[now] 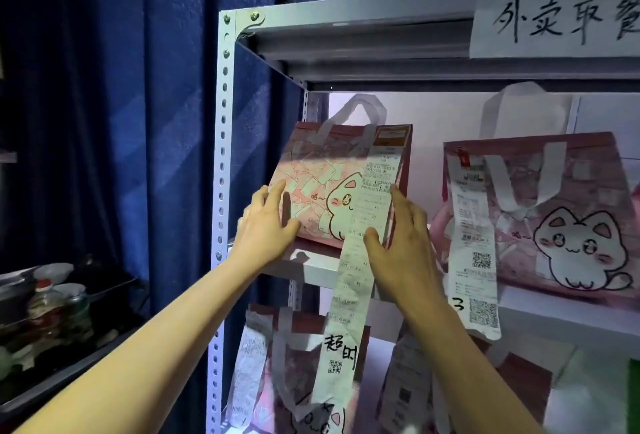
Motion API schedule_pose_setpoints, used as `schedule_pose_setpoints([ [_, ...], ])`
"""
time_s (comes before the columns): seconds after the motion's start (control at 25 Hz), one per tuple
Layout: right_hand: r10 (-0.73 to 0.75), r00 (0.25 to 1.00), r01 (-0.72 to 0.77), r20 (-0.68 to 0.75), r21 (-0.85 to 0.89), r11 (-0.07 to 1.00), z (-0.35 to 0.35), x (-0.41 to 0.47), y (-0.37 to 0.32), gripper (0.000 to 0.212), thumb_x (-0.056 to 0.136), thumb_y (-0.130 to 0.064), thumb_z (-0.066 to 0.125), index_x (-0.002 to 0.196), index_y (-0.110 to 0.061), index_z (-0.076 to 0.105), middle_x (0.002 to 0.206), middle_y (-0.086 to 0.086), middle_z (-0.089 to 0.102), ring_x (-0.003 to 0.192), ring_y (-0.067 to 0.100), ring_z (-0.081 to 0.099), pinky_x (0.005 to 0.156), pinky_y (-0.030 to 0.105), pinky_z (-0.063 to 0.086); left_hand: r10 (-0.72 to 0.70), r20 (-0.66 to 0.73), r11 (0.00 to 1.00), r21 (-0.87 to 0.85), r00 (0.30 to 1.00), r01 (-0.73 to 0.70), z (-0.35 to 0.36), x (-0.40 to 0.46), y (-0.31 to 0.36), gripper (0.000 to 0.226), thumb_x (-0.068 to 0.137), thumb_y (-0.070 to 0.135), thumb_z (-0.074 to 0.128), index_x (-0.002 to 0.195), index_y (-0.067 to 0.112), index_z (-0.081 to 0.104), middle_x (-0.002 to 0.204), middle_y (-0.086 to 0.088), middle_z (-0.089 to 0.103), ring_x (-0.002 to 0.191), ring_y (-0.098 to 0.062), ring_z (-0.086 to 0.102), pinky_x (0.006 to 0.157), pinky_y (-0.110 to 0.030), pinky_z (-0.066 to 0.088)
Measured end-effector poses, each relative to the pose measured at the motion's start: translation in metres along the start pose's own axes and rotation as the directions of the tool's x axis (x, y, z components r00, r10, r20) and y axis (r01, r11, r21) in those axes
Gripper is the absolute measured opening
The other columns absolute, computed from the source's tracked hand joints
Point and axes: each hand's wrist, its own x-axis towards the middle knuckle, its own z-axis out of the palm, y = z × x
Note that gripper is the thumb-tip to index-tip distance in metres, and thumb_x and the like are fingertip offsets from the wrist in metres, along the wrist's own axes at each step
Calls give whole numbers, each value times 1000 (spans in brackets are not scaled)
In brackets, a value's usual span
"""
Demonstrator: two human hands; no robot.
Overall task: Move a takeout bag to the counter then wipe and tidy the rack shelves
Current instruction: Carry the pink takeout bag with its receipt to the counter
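**Both hands closing in on the leftmost takeout bag**

Head view: I have the pink cat-print takeout bag with white fabric handles (332, 187) standing on the middle shelf of the grey perforated-steel rack (221, 142), at its left end, turned slightly. My left hand (266, 225) lies flat against the bag's left front face, fingers straight and spread, gripping nothing. My right hand (398, 239) rests on the bag's right edge, fingers extended and apart, the thumb touching the long white printed receipt (349, 295) that hangs from the bag past the shelf lip. So the bag sits between my two palms, neither hand clamped on it.

To lift it well, I judge I should squeeze evenly from both sides low down, keep it upright, and gather the receipt so it does not snag on the shelf edge. A second pink cat-print bag (554, 211) stands well to the right; I would draw mine straight outward.
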Motion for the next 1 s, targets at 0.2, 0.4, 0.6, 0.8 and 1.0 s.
schedule_pose_setpoints([
  [0.2,-6,999,3,41,94,996,14,6,9,76,96,-26,58,157,-39,14,157,-9,23,137,17,43,98,28,46,-47,44,983,-175,998,54,4,19,-12,82,87,34,59,156,35,13,160,-9,26,144,-29,30,113,-49,31],
  [0.4,-3,999,11,-47,170,985,26,-1,4,75,96,-25,59,156,-40,16,157,-13,24,140,15,40,106,37,50,24,-1,943,-331,1000,-23,9,19,-16,82,84,28,58,154,35,17,148,-1,45,134,-14,37,104,-37,36],
  [0.6,126,985,-93,-120,250,964,26,-13,-8,81,98,-21,58,158,-39,7,138,-28,27,132,1,40,102,11,37,-68,-11,946,-318,998,61,7,2,-14,68,86,29,55,148,13,30,144,-10,46,128,-26,43,102,-47,43],
  [0.8,259,957,-208,-129,316,926,9,-23,-30,74,96,-21,63,156,-34,21,145,-17,44,121,-3,51,100,15,48,-51,7,911,-409,999,49,-12,-13,-8,65,91,26,57,151,17,32,148,-7,43,133,-22,41,101,-33,34],
  [1.0,299,939,-227,-168,349,909,-12,-46,-63,74,94,-19,64,153,-38,23,142,-14,54,126,7,56,109,38,47,-18,13,877,-480,1000,23,-40,-35,-7,65,91,24,58,151,19,32,147,-4,44,124,-14,45,98,-30,35],
])
